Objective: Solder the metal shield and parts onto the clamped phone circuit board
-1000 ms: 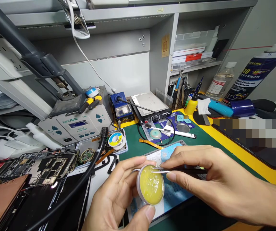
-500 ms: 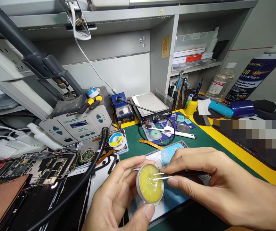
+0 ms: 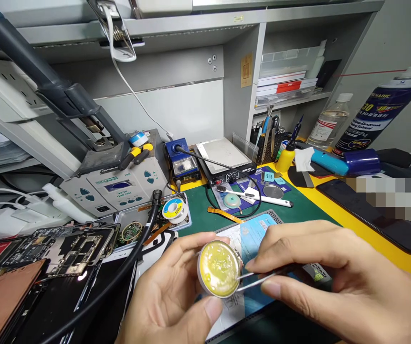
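My left hand (image 3: 165, 286) grips a round tin of yellow flux paste (image 3: 219, 268) by its rim, holding it up and tilted towards me. My right hand (image 3: 327, 282) is shut on a pair of steel tweezers (image 3: 258, 278). Their tips sit at the tin's lower right edge, touching or nearly touching it; I cannot tell which. Below both hands lies a blue and white printed card (image 3: 251, 243), partly hidden by them.
A green work mat (image 3: 198, 220) holds a solder wire spool (image 3: 174, 210) and a parts tray. Stripped phone boards (image 3: 72, 251) lie at the left, with a black hose (image 3: 137, 272) crossing nearby. Behind stand a soldering station (image 3: 117, 186) and a hot plate (image 3: 223, 157).
The tweezer tips have moved off the middle of the paste to the tin's lower right edge. The tin has shifted slightly left and turned more towards me.
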The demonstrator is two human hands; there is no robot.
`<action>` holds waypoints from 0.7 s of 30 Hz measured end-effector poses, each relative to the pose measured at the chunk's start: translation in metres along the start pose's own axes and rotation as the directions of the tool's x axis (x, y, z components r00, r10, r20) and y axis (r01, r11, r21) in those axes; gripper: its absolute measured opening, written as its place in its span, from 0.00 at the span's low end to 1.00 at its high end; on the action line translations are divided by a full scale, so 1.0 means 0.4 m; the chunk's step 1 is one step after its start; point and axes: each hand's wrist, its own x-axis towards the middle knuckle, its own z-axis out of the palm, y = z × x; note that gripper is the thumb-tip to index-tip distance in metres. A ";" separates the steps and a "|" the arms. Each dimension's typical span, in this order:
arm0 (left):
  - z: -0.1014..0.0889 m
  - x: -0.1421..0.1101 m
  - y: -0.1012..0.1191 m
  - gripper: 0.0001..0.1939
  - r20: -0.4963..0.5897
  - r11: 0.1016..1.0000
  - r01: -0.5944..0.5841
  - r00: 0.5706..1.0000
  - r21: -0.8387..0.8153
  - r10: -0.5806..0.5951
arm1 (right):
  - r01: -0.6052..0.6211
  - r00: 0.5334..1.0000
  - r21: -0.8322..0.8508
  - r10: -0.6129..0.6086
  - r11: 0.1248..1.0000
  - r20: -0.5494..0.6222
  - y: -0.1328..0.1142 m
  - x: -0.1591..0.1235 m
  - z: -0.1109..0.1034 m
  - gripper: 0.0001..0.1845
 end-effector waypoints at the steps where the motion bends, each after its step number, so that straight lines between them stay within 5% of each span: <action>1: 0.000 0.001 0.007 0.28 0.012 1.000 0.009 1.000 -0.021 -0.008 | -0.012 1.000 0.011 0.013 1.000 -0.022 0.003 0.000 0.000 0.10; 13: -0.013 0.004 0.030 0.20 0.157 0.944 0.082 0.987 -0.320 -0.033 | -0.147 0.984 0.114 0.158 0.982 -0.087 0.009 0.004 -0.004 0.09; 21: -0.017 0.019 0.037 0.23 0.250 0.873 0.151 0.968 -0.465 -0.034 | -0.114 0.988 0.039 0.118 0.993 -0.101 0.009 0.005 -0.001 0.12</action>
